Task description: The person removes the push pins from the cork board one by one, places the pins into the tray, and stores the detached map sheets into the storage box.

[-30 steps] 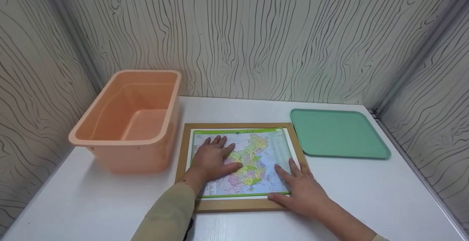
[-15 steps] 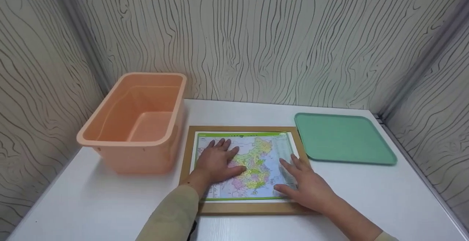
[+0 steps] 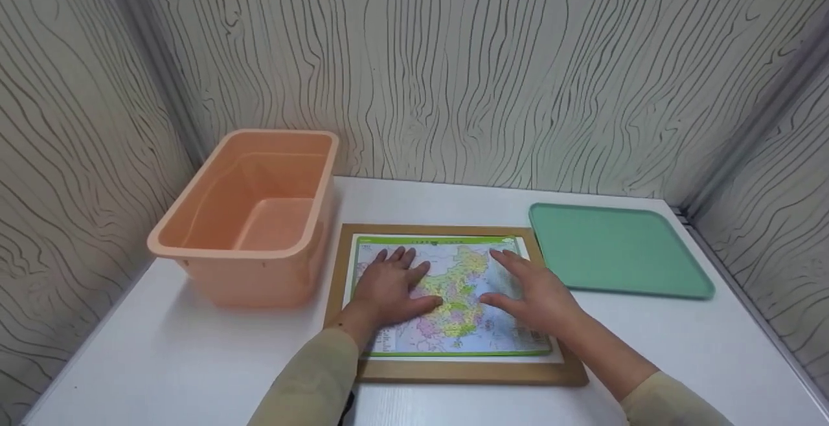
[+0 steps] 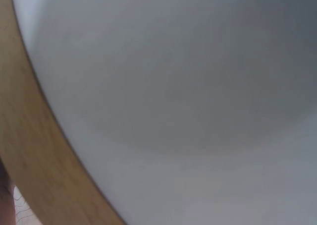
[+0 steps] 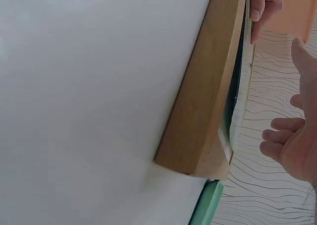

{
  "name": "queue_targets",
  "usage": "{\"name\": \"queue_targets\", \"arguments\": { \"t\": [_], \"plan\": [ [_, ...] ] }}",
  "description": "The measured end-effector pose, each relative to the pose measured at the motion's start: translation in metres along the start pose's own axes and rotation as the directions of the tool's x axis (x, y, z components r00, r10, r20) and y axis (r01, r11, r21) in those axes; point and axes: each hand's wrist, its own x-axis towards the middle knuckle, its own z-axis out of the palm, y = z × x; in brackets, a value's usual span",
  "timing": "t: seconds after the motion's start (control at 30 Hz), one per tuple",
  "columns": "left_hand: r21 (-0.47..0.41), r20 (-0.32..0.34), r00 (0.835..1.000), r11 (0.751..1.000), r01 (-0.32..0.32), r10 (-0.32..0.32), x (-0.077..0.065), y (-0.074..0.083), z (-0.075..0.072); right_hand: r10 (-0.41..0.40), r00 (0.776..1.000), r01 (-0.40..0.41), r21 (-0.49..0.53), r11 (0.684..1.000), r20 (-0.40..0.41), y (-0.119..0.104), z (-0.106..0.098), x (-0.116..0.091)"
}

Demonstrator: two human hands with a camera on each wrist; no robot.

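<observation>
A colourful map sheet (image 3: 456, 283) with a green border lies inside a wooden frame (image 3: 453, 372) on the white table. My left hand (image 3: 388, 287) rests palm down on the map's left half, fingers spread. Above the map's right side hovers my right hand (image 3: 537, 287), fingers extended and thumb apart. The right wrist view shows that right hand (image 5: 297, 136) apart from the map, whose near edge (image 5: 241, 106) stands above the frame (image 5: 198, 101) with a dark gap under it. Left fingers (image 5: 257, 9) lie at the far part of the map.
A peach plastic tub (image 3: 236, 254) stands to the left of the frame. To the right, a green tray (image 3: 622, 251) lies flat close to the frame's upper right corner. Patterned wall panels (image 3: 440, 76) enclose the table (image 3: 116, 348) at the back and sides.
My right hand has lifted from the map's lower right edge and moved up and inward over the map. My left hand stays flat on it. The head view has shifted slightly.
</observation>
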Motion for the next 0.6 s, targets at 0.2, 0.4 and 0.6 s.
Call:
{"name": "queue_targets", "arguments": {
  "t": [0.2, 0.4, 0.6],
  "plan": [
    [0.023, -0.007, 1.0, 0.999, -0.025, 0.025, 0.001, -0.002, 0.001, 0.004, 0.999, 0.003, 0.139, 0.99, -0.051, 0.0, 0.0, 0.028],
    [0.013, 0.001, 1.0, 1.0, -0.015, 0.015, 0.002, 0.0, 0.001, 0.021, 0.998, -0.002, 0.298, 0.954, -0.063, -0.001, -0.001, 0.053],
    [0.026, 0.009, 1.0, 1.0, -0.004, 0.003, 0.002, 0.0, 0.0, 0.024, 0.997, 0.004, 0.382, 0.924, -0.068, -0.002, -0.001, 0.077]
  ]
}}
